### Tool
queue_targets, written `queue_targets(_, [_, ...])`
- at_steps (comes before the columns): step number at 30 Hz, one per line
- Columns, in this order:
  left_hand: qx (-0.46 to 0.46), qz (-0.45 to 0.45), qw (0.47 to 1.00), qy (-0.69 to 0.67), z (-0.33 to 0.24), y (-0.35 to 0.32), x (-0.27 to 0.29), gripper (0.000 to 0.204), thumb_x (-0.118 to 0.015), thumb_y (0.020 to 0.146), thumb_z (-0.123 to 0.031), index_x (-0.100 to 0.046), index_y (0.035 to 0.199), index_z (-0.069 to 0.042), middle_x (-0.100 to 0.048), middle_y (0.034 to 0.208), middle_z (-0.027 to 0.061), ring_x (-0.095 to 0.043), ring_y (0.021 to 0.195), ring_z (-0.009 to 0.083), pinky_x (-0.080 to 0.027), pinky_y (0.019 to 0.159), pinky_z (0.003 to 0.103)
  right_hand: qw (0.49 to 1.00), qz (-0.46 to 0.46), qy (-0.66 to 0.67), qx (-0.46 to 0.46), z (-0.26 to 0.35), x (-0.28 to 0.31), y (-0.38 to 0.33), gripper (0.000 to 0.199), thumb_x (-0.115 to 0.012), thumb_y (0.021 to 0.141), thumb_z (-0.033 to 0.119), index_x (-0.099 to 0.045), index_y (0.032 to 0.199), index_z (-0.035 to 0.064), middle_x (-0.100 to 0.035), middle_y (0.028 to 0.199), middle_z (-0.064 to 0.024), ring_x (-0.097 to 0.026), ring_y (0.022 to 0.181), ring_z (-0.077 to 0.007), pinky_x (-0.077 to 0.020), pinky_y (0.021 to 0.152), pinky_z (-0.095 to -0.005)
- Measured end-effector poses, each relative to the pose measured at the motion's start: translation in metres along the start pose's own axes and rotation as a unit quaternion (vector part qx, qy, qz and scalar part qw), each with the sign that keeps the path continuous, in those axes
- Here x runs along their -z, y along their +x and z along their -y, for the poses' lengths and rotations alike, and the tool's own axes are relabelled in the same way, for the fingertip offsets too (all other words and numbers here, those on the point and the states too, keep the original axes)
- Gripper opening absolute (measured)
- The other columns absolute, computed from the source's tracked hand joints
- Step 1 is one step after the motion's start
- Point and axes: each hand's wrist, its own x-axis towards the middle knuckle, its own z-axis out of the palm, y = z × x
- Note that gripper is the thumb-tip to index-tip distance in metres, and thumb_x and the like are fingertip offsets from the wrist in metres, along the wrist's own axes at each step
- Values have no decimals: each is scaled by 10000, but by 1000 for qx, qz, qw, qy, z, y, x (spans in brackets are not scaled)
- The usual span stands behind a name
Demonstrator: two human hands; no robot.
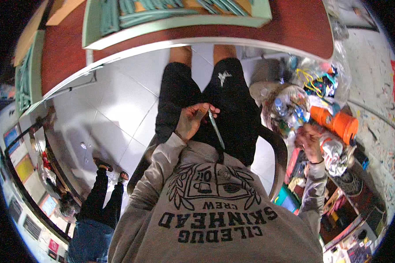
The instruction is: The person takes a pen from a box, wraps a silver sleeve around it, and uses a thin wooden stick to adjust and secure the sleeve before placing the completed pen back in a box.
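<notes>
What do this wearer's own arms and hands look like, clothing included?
Both arms are in long, loose, greyish-beige sleeves that look plain and wrinkled, matching the top. The left hand and right hand are bare, with no gloves visible. The right hand is blurred, so small details there cannot be made out.

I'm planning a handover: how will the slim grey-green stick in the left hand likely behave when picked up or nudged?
The slim stick is probably stiff: it looks straight though the left hand grips it near one end. Its thinness suggests little weight. It might roll, though its cross-section is unclear.
</notes>
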Motion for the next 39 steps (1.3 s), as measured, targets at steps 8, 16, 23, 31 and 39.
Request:
queue_targets(8, [-38,-243,968,-58,-70,-36,50,323,-650,941,-333,-701,1034,-28,-719,897,47,-670,714,128,-473,616,234,890,-222,-385,97,-164,119,77,136,-639,883,173,-521,820,153,-483,784,24,-455,597,-99,-416,553,-274])
queue_targets(16, [-514,-514,668,161,-276,-203,118,160,-608,930,-144,-700,893,-18,-695,887,119,-637,754,166,-502,661,273,668,-282,-678,121,-265,135,154,127,-618,870,259,-585,832,141,-568,911,-37,-531,660,-160,-462,610,-333])
queue_targets(23, [-456,-520,390,609,-468,-202,220,196,-645,944,-155,-725,1087,-47,-734,1022,106,-695,884,182,-529,799,313,405,-358,-817,200,-323,168,186,208,-599,858,333,-642,844,131,-641,1022,-90,-598,715,-213,-502,659,-385])
queue_targets(31, [5,-462,320,827,-506,-91,422,308,-579,917,-360,-700,1108,-151,-695,969,163,-667,857,283,-520,735,441,683,-310,-661,0,-279,130,127,348,-601,888,356,-636,1026,38,-631,985,-204,-598,901,-375,-490,772,-502])
queue_targets(39, [-350,-547,346,677,-474,-78,436,334,-578,965,-328,-650,1218,-122,-634,1221,173,-546,1157,398,-421,993,472,794,-456,-371,154,-115,42,68,482,-596,940,351,-543,1329,71,-392,1462,-215,-398,1323,-383,-311,1108,-490])
